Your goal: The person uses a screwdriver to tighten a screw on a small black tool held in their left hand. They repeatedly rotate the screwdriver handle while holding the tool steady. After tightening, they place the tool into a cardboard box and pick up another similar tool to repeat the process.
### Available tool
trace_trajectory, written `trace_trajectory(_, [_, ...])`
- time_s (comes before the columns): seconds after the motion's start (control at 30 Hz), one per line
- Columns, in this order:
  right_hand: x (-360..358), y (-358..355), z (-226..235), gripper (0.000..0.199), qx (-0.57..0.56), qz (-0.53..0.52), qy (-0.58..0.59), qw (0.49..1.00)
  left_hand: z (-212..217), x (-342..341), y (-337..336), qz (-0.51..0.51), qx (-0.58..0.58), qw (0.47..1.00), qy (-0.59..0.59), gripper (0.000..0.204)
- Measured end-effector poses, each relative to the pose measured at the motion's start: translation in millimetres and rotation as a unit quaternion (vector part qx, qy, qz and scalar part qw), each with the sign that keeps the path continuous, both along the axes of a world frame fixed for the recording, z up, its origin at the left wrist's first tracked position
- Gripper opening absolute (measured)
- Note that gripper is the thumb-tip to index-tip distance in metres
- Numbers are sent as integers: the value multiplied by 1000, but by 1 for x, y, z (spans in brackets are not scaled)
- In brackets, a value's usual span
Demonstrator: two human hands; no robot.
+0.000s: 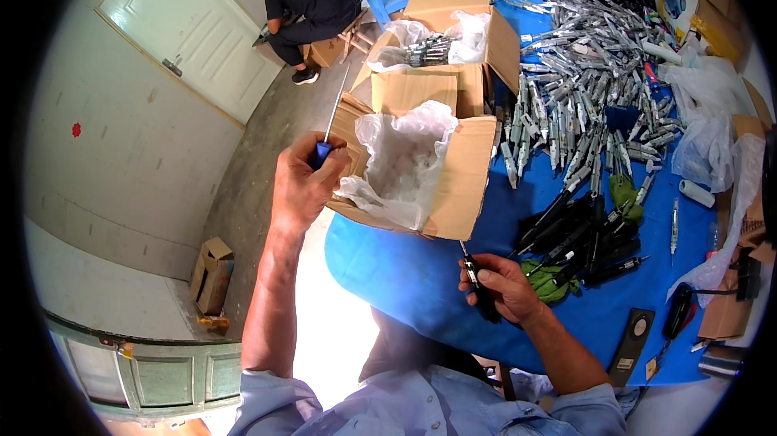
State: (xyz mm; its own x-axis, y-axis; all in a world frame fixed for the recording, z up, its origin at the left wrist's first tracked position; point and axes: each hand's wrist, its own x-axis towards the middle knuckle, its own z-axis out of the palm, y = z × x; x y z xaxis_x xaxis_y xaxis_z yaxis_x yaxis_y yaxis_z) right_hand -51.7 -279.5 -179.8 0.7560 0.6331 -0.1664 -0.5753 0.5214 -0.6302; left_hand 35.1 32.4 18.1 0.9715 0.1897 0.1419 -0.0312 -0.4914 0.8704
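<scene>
Head view. The left hand is raised beside the near cardboard box, fingers closed around the blue handle of a screwdriver; its thin metal shaft points up and away, slightly tilted to the right. The right hand rests low over the blue counter, closed on a slim black tool whose narrow tip sticks out above the fingers toward the box.

The near box stands open at the counter's edge, lined with a crumpled clear plastic bag. A second open cardboard box sits just behind it, touching, with silver parts showing inside its own bag.

To the right of the boxes a large heap of silver-grey parts covers the counter. Nearer the right hand lies a cluster of black tools (green cloth shows among them). A flat dark plate lies near the counter's front edge.

On the floor at far left stands a small cardboard box. A person in dark clothes sits bent over well apart, near a white door.
</scene>
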Motion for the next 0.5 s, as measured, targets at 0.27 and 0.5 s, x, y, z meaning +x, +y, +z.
trace_trajectory(0.27, [2,-1,5,36,2,10,22,1000,16,-13,-9,7,-27,1000,5,28])
trace_trajectory(0.5, [3,-1,7,40,-30,22,36,999,28,-86,-15,29,-132,990,-36,45])
